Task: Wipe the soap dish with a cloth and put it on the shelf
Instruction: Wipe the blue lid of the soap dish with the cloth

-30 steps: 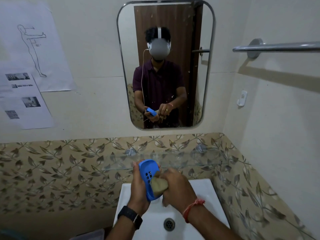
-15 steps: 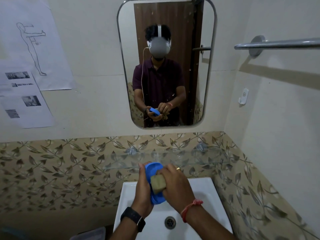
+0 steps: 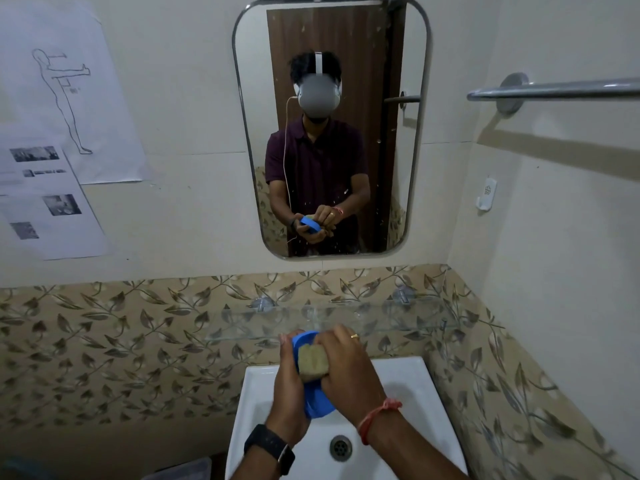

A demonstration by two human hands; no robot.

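Note:
My left hand [image 3: 289, 382] holds the blue soap dish [image 3: 315, 403] on edge above the white sink [image 3: 405, 393]. Against the dish's face my right hand [image 3: 349, 368] presses a small beige cloth [image 3: 312, 361]. Only the dish's top rim and lower end show between my hands. The glass shelf [image 3: 398, 318] runs along the tiled wall just behind and above my hands, with nothing on it that I can see.
A mirror [image 3: 329, 126] hangs above the shelf. A metal towel rail [image 3: 554, 90] sticks out on the right wall, with a small white hook [image 3: 486, 195] below it. Paper sheets [image 3: 52, 133] are taped to the left wall. The sink drain [image 3: 341, 447] lies below my wrists.
The dish has turned in my left hand, so its slotted inside no longer shows. My right hand with the cloth has slid up over the dish's face.

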